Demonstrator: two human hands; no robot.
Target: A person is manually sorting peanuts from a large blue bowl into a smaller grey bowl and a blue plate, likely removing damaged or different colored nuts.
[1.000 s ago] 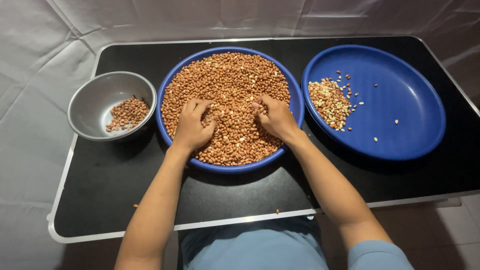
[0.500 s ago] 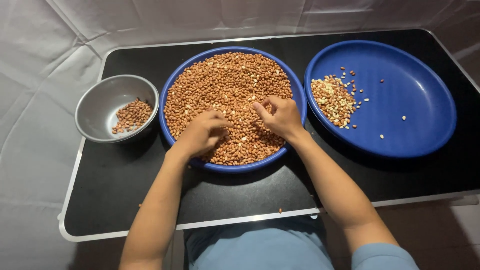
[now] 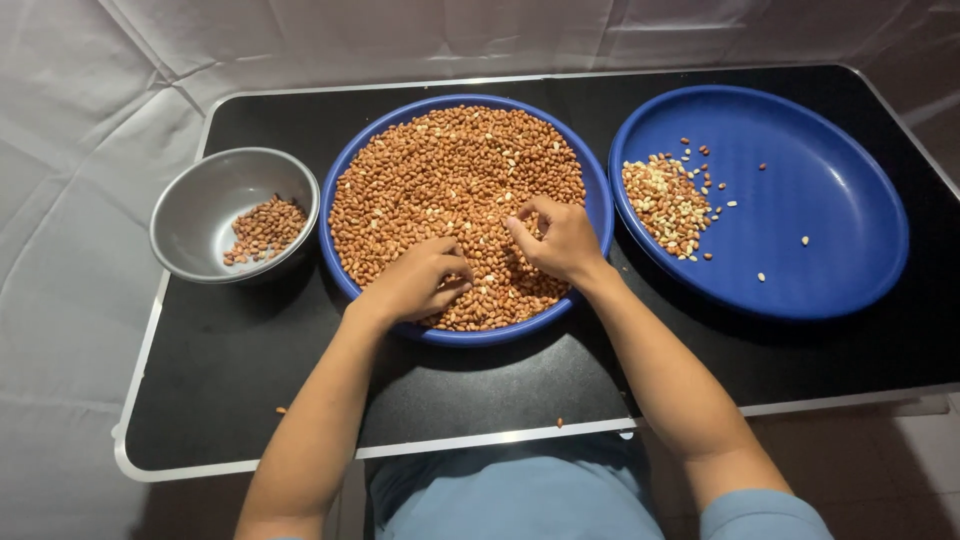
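At the near edge, 2 loose nuts (image 3: 558, 422) are seen on the black folding table (image 3: 250, 360). Just beyond, the left hand (image 3: 415, 280) is laid on the red-brown peanuts (image 3: 450, 170) in the round blue plastic basin (image 3: 600, 205), fingers curled narrow. The right hand (image 3: 560, 240) is pinched over the same heap; what it holds cannot be told. Left stands a grey metal bowl (image 3: 200, 200) holding few peanuts; right, a wide blue plate (image 3: 830, 200) bearing pale split kernels (image 3: 665, 200).

both hands (image 3: 415, 280) (image 3: 560, 240) curled, fingertips down
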